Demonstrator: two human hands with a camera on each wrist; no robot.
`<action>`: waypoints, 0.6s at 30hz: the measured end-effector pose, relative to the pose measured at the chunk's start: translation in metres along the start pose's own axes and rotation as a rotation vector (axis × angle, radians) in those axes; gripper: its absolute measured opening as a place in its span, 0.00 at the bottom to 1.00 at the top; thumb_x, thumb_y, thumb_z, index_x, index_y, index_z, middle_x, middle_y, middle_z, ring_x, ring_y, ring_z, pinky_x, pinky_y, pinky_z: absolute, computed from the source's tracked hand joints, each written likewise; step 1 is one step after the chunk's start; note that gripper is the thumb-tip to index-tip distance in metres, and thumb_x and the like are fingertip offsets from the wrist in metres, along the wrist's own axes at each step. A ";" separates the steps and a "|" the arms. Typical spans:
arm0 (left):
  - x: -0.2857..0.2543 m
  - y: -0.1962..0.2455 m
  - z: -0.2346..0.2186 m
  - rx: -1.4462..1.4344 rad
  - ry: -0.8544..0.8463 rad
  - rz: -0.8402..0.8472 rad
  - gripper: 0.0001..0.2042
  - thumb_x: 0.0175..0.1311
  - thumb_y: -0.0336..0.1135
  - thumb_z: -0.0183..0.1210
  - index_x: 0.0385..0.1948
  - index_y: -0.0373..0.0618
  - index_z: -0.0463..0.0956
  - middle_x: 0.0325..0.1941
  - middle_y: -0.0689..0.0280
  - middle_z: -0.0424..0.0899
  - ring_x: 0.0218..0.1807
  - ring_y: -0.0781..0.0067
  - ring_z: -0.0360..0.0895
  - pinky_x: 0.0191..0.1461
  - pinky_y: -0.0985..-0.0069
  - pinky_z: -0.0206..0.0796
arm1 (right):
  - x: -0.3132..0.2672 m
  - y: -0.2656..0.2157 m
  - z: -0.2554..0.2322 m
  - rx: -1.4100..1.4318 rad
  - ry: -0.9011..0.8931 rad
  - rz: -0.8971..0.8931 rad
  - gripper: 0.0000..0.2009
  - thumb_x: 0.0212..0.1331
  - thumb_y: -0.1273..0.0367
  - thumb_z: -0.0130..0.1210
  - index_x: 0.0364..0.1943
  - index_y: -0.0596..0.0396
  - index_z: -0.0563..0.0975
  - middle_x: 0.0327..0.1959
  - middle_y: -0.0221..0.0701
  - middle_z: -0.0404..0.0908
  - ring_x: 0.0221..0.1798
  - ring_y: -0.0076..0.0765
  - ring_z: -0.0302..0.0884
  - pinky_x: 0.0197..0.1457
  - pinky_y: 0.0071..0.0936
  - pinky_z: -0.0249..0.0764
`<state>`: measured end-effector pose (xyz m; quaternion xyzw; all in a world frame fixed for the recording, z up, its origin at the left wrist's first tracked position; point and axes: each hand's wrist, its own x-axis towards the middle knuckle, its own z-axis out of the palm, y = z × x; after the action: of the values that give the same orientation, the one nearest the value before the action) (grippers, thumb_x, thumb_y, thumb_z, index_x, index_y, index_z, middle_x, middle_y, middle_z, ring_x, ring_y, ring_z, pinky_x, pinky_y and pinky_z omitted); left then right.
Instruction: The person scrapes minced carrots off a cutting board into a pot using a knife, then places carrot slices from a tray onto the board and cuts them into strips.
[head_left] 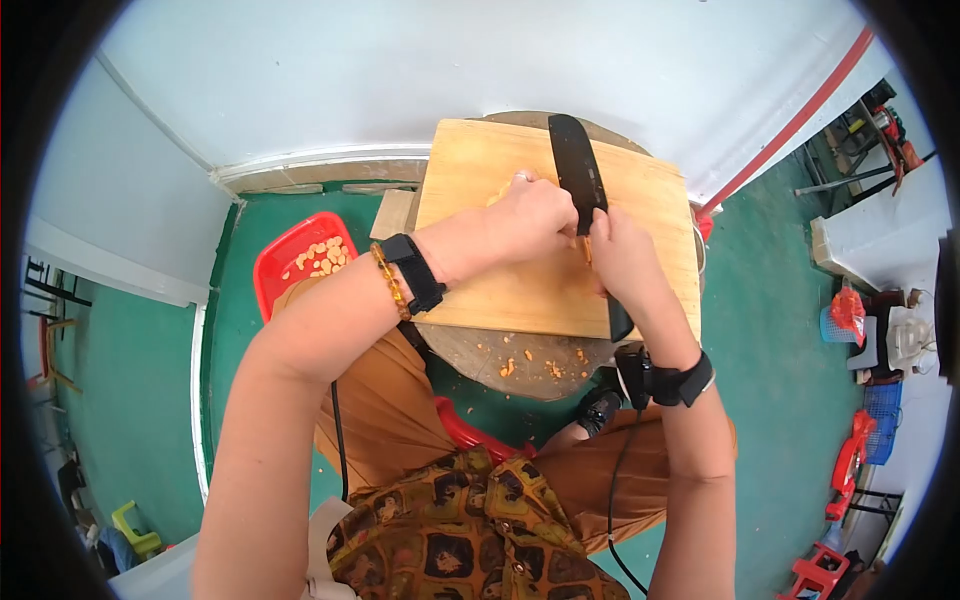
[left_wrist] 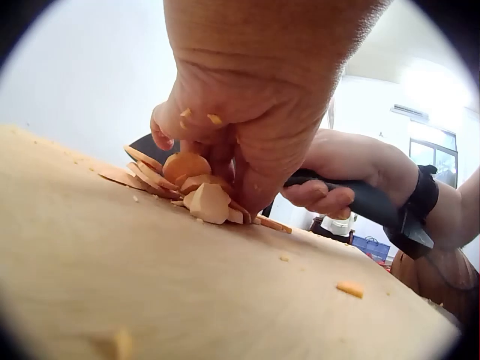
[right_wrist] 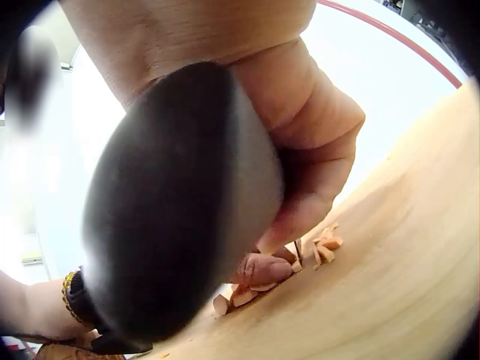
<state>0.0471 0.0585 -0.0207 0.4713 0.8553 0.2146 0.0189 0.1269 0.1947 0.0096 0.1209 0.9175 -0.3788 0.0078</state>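
Note:
My left hand (head_left: 535, 218) bends over a cluster of thin orange root-vegetable slices (left_wrist: 208, 201) on the wooden cutting board (head_left: 640, 180). In the left wrist view its curled fingers and thumb hold the slices against the board, and small orange bits stick to the skin. My right hand (head_left: 625, 258) grips the black handle (right_wrist: 169, 202) of a kitchen knife, whose dark broad blade (head_left: 576, 165) points away across the board, right beside the left fingers. A few cut pieces (right_wrist: 326, 244) lie on the blade's other side in the right wrist view.
Under the board stands a round wooden block (head_left: 490, 362) with orange scraps on its near edge. A red basin (head_left: 268, 262) holding orange pieces sits on the green floor at left. White walls rise behind, and a red pole (head_left: 790, 125) slants at right.

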 end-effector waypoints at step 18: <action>0.002 -0.006 0.002 -0.038 0.001 0.012 0.03 0.48 0.31 0.62 0.25 0.48 0.83 0.29 0.65 0.83 0.32 0.62 0.79 0.40 0.67 0.65 | -0.040 -0.005 -0.028 0.030 -0.135 0.104 0.17 0.69 0.63 0.38 0.30 0.65 0.68 0.18 0.42 0.71 0.14 0.40 0.73 0.19 0.34 0.72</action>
<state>0.0419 0.0578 -0.0249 0.4759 0.8482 0.2312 0.0259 0.1665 0.2020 0.0371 0.1428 0.9016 -0.3989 0.0876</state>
